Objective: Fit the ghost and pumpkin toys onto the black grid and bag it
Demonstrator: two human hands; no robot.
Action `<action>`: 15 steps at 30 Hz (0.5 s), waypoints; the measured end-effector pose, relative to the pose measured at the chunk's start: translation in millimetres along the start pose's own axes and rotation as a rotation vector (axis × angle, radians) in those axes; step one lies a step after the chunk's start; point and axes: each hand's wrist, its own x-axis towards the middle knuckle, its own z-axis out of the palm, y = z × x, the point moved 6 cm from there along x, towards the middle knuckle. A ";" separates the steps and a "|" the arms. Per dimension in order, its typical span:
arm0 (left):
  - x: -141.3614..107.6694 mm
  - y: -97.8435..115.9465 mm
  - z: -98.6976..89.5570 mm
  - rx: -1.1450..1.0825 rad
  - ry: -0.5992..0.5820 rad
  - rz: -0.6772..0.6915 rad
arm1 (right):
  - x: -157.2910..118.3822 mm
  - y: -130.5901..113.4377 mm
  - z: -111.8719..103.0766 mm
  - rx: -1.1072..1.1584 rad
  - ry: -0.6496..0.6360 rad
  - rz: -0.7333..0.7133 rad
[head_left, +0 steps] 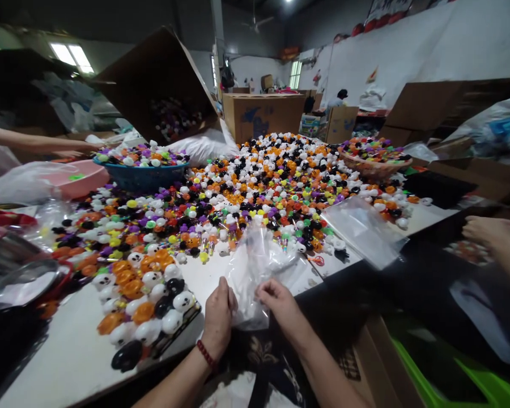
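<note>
Between my hands, at the near edge of the white table (204, 272), hangs a clear plastic bag (250, 283). My left hand (219, 317) has its fingers closed on the bag's left side; a dark red bead bracelet circles that wrist. Thumb and fingers of my right hand (278, 306) pinch its right side. Just beyond lies a wide heap of small toys (272, 187), with orange pumpkins, white skulls and black pieces. Left of my left hand, several rows of larger pumpkin and skull toys (144, 300) sit close together on a dark tray, mostly covered.
A stack of clear bags (365, 229) lies to the right. A blue basin (144, 175) and an orange basket (376, 164) hold more toys. A tilted carton (157, 85) stands behind. Other people's hands show at left (68, 144) and right (488, 229).
</note>
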 end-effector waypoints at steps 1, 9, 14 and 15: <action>2.0 -4.8 0.0 -0.024 0.002 -0.025 | 3.3 7.0 -3.8 0.034 0.014 0.026; -2.7 -20.1 26.8 -0.122 -0.280 -0.129 | 10.4 24.9 11.2 -0.025 -0.051 0.058; -0.7 -17.0 14.3 -0.036 -0.211 -0.150 | 19.6 26.9 12.9 -0.120 -0.004 0.042; 0.9 -14.5 10.9 -0.005 -0.184 -0.153 | 21.5 27.1 8.6 -0.155 0.022 0.038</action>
